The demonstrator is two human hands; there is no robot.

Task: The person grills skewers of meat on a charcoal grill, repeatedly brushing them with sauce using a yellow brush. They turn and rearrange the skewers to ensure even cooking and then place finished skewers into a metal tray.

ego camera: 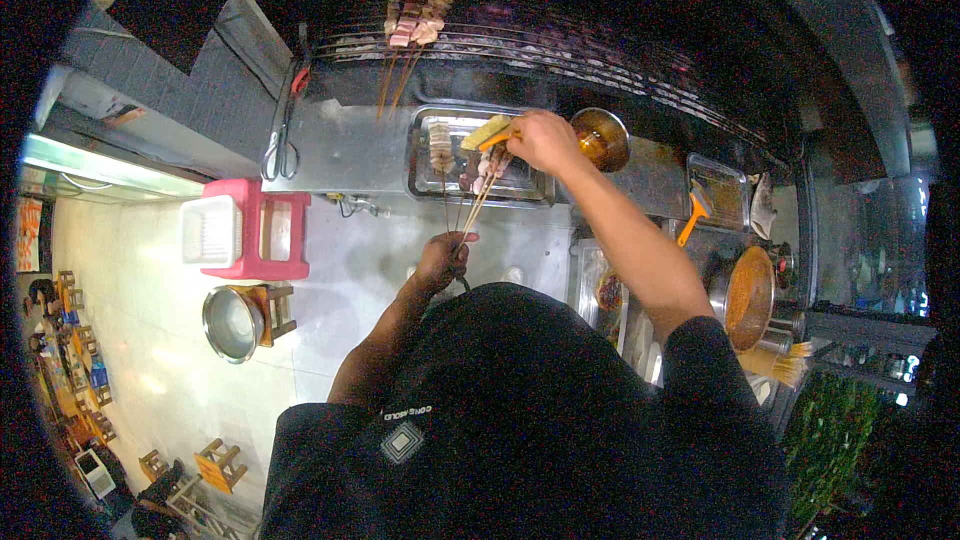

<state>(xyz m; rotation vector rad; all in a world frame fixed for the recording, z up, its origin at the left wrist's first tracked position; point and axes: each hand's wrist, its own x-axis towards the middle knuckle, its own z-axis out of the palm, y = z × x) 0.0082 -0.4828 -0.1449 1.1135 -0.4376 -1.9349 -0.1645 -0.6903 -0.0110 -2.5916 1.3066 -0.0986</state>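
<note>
My left hand point(444, 261) grips the lower ends of several thin skewers point(474, 210). Their pieces of pale and pinkish meat point(491, 166) are over a rectangular metal tray point(412, 187). One skewer of pale, stacked slices point(441, 146) lies apart from the rest, on the tray's left side. In my right hand point(546, 141) is an orange-handled basting brush point(487, 133), its yellowish bristles above the tray near the meat. Just right of that hand stands a round metal bowl point(600, 139) holding amber liquid.
Several meat skewers point(412, 19) rest on the charcoal grill point(540, 45) behind the tray. Scissors point(280, 154) lie at the counter's left. To the right are another tray point(718, 191), a second orange-handled brush point(697, 211) and a pot of reddish-brown seasoning point(750, 298). A pink stool point(300, 236) stands left.
</note>
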